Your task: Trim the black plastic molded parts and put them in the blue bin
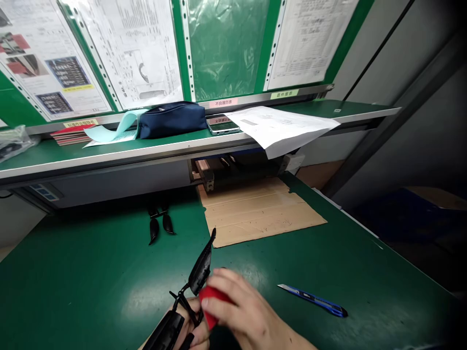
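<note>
A green tabletop point(91, 296) is carrying a flat sheet of brown cardboard point(262, 211). Two joined black parts point(154, 228) are lying left of it, and a blue cutter point(313, 300) is lying right of centre, blade showing. Above, a green shelf point(365, 114) is bearing a plastic bag point(14, 143), reddish booklets point(71, 135), a curling pale-blue sheet point(120, 127), a navy pouch point(173, 121), a phone point(223, 127) and white paper point(282, 125) that is overhanging the front edge.

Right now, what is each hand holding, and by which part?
The left hand holds a black plastic piece, apparently around its thin bars; the right hand pinches a red piece, exact spot partly hidden.
</note>
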The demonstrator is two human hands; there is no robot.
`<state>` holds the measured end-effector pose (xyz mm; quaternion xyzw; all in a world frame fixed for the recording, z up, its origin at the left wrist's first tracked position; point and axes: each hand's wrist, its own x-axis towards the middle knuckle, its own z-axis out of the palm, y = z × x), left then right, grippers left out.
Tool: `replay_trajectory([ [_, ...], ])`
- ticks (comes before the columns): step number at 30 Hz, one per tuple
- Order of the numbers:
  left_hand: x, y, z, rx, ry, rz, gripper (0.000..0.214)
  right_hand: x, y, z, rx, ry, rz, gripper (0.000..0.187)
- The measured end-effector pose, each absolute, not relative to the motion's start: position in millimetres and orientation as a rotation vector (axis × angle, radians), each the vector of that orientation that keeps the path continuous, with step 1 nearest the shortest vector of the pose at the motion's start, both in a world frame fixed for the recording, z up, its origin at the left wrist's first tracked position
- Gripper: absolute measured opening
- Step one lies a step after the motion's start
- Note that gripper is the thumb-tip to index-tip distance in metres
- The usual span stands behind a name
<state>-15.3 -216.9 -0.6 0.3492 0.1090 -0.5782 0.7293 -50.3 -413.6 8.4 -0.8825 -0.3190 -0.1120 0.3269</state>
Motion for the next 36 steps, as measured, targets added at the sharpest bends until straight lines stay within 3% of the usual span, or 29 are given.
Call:
replay_trajectory([
  [4, -17, -218, 1, 0.775, 0.247, -1.257, 0.054, -51, -413, 7, -2.3, -0.791, -0.322, 0.045],
  [7, -17, -217, -3, 0.77, 0.251, -1.2, 0.039, -52, -411, 8, -2.277, -0.831, -0.288, 0.044],
  [12, -15, -214, -5, 0.791, 0.241, -1.28, 0.055, -51, -409, 10, -2.277, -0.746, -0.321, 0.042],
  [17, -18, -208, -8, 0.771, 0.27, -1.14, 0.029, -44, -417, 1, -2.285, -0.495, -0.301, 0.041],
  [21, -17, -202, -21, 0.762, 0.25, -1.065, 0.039, -50, -412, 3, -2.128, -0.24, -0.197, 0.039],
  [27, -22, -200, -23, 0.851, 0.233, -1.013, 0.032, -68, -398, 22, -1.983, -0.421, -0.034, 0.033],
  [32, -25, -206, -28, 0.89, 0.225, -1.058, 0.028, -75, -399, 24, -1.893, -0.36, -0.109, 0.034],
  [36, 1, -194, -22, 0.921, 0.067, -0.984, 0.051, -82, -394, 12, -1.992, -0.408, -0.144, 0.033],
])
